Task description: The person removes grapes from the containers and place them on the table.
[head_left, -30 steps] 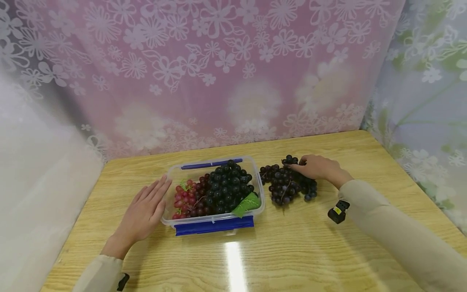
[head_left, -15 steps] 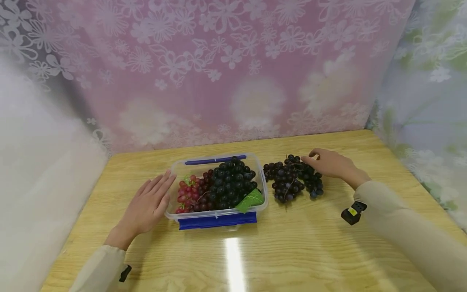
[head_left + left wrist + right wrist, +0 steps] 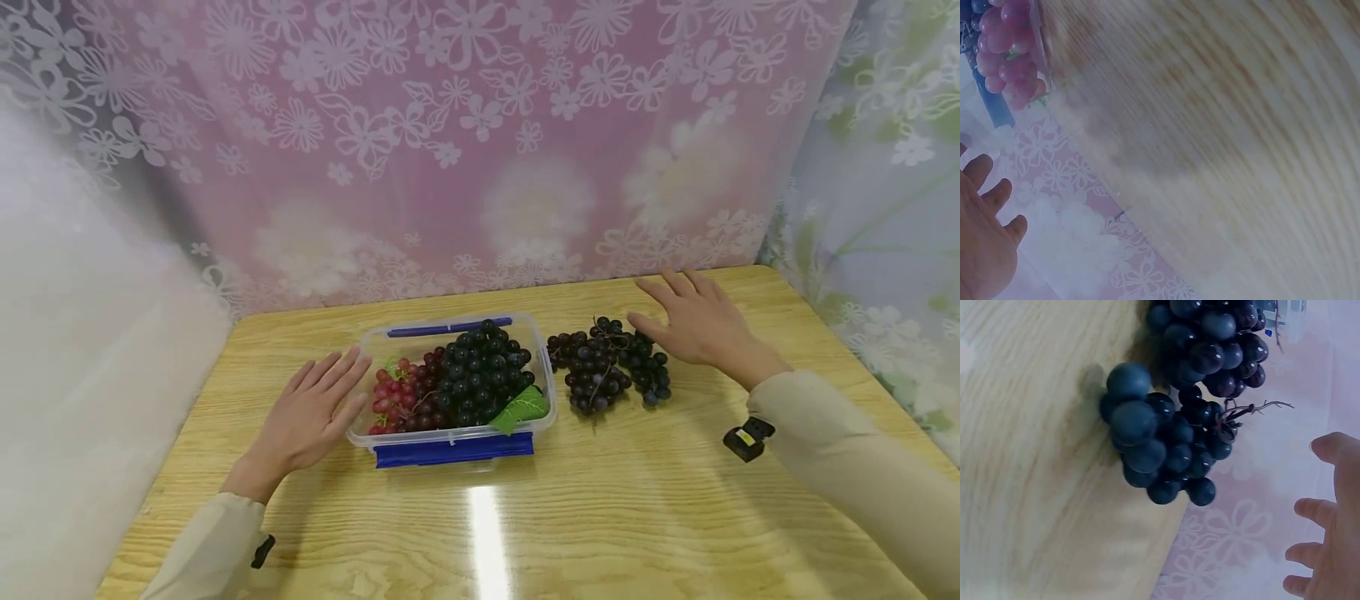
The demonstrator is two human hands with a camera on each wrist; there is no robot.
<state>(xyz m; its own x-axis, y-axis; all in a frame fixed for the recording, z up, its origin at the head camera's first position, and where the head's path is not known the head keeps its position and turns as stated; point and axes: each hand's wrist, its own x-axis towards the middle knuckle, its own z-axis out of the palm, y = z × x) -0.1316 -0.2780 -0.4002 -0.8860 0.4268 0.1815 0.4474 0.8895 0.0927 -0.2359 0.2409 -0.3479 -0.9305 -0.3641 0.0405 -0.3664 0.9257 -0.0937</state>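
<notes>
A clear plastic box (image 3: 550, 367) with blue clips holds red grapes (image 3: 393, 395), a big bunch of black grapes (image 3: 480, 375) and a green leaf (image 3: 521, 407) over its front right rim. My left hand (image 3: 303, 414) is beside the box's left wall, fingers straight. To the right of the box lie dark purple grapes (image 3: 595, 377) with a bluish-black bunch (image 3: 649, 371) next to them. My right hand (image 3: 701, 323) hovers just right of that bunch, fingers spread and holding nothing. In the right wrist view the bluish-black grapes (image 3: 1166, 447) rest on the table, apart from the fingertips.
The wooden table (image 3: 390, 533) reaches back to a pink flowered curtain (image 3: 465, 167). A white cloth (image 3: 97, 333) hangs on the left, and a pale flowered cloth (image 3: 892, 208) on the right. The box's blue front clip (image 3: 453, 450) hangs outward over the table.
My right hand has let go of the bluish-black bunch, lifted away to the right and spread its fingers. The left hand stays by the box. The whole view has shifted slightly.
</notes>
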